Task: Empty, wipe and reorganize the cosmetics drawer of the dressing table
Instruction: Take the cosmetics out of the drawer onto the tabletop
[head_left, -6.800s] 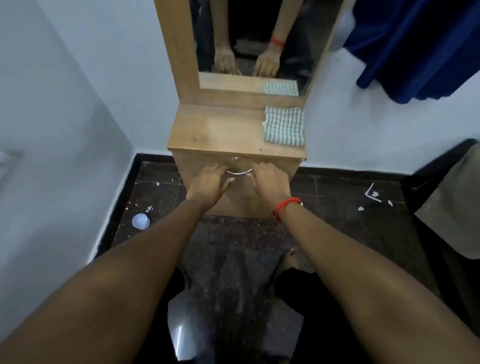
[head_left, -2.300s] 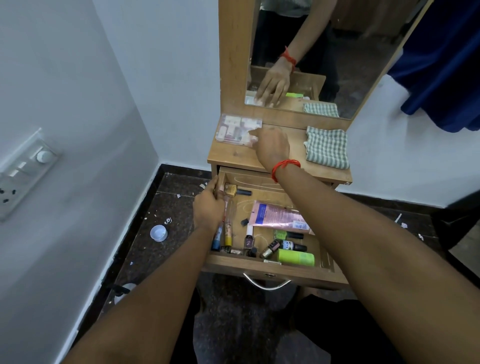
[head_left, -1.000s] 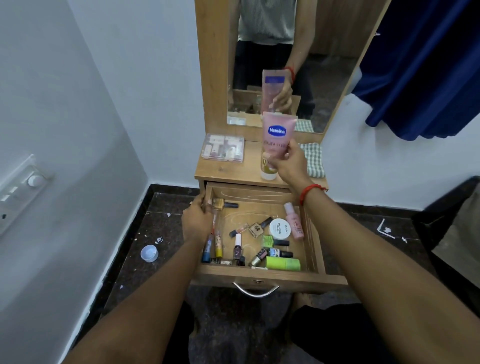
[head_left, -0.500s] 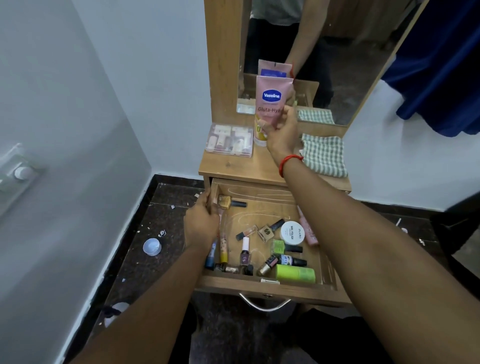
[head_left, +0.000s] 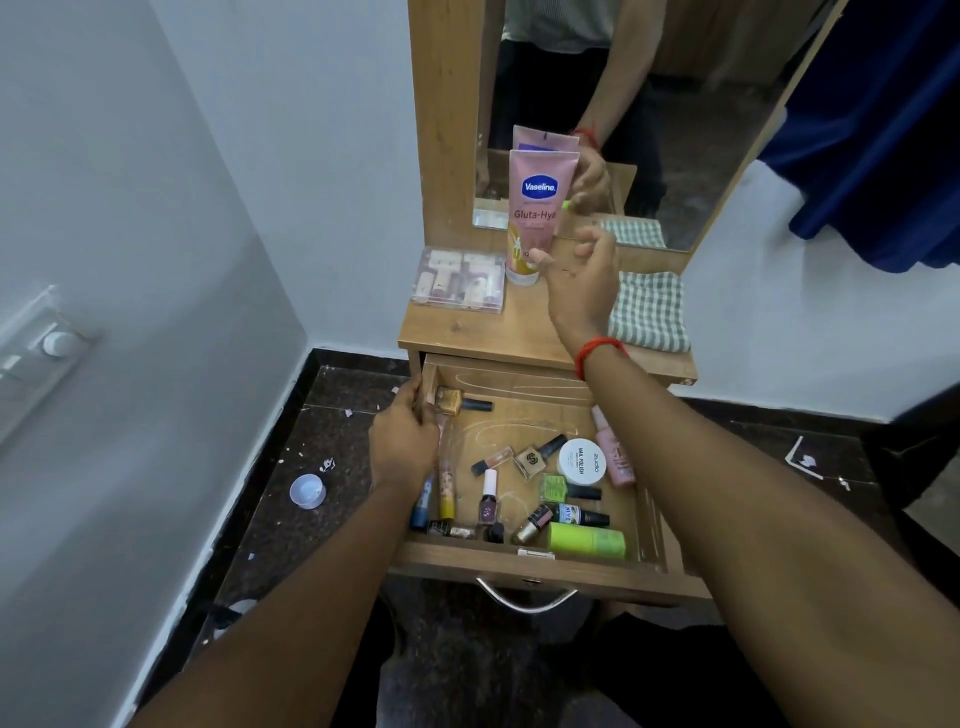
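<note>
The wooden drawer (head_left: 524, 567) is pulled out, with several nail polish bottles, a white jar (head_left: 582, 461), a pink bottle (head_left: 613, 457) and a green tube (head_left: 587, 540) lying inside. My left hand (head_left: 402, 441) grips the drawer's left wall. A pink Vaseline tube (head_left: 537, 208) stands upright on the dressing table top (head_left: 467, 332), against the mirror. My right hand (head_left: 582, 280) hovers just right of the tube, fingers relaxed and holding nothing. A clear makeup palette (head_left: 460, 280) lies left of the tube.
A green checked cloth (head_left: 649, 312) lies on the right of the table top. The mirror (head_left: 649, 104) rises behind. A white cap (head_left: 307, 491) and scraps litter the dark floor at left. A blue curtain (head_left: 883, 130) hangs at right; a wall closes in at left.
My right hand has set the Vaseline tube upright on the table top and let go of it. My left hand has stayed on the drawer's left wall.
</note>
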